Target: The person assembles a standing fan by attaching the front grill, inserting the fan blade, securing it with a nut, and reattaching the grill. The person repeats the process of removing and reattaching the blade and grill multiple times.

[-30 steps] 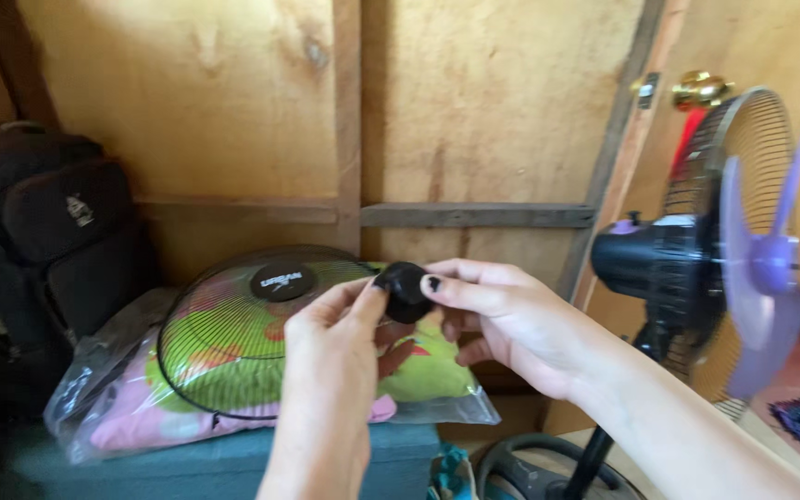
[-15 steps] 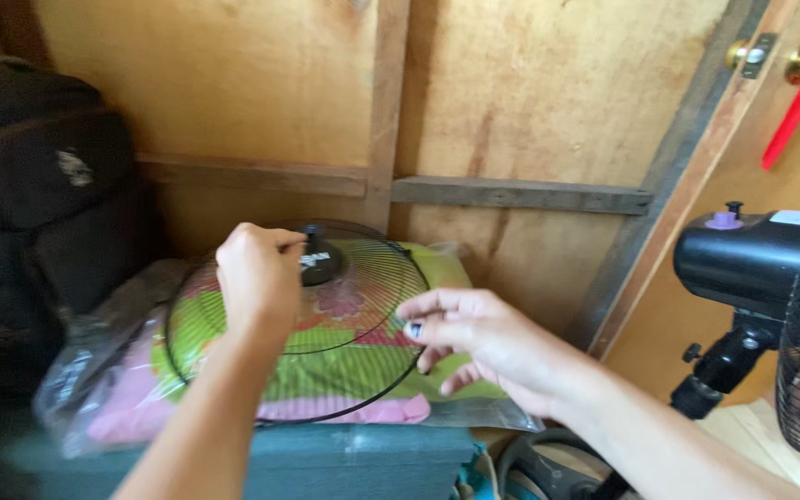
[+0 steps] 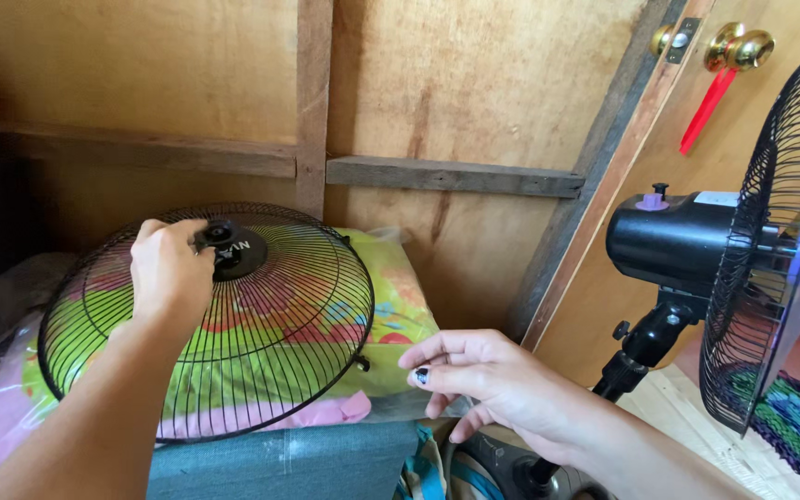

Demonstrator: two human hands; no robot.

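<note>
Your left hand (image 3: 170,270) rests on the black wire fan guard (image 3: 210,319), its fingers curled around a small black cap (image 3: 218,233) at the guard's round centre hub (image 3: 238,255). A second ago both hands held that cap up in front of you, pinched between the fingertips; half a second ago the left hand alone had carried it to the hub, and there it stays now, closed on the cap (how tightly, you cannot tell from here).

The guard lies tilted on a clear plastic bag of bright green and pink bedding (image 3: 391,306), which sits on top of a teal box (image 3: 280,458). The guard covers most of the bag's top, with its lower rim near the box's front edge and its right rim short of the bag's right end.

Your right hand (image 3: 483,384) has let go of everything. It hovers loose and half open, fingers slightly bent, off the right front corner of the box, just beside the bag and touching nothing. Half a second ago it was higher and over the guard's right rim; it has dropped lower and drawn clear.

To the right stands the pedestal fan (image 3: 696,250), black motor housing on a black stem, its rear grille at the frame's edge. The view has swung since earlier, so the dark backpack at the left is almost out of sight. Behind it all runs the plywood wall (image 3: 474,83).
</note>
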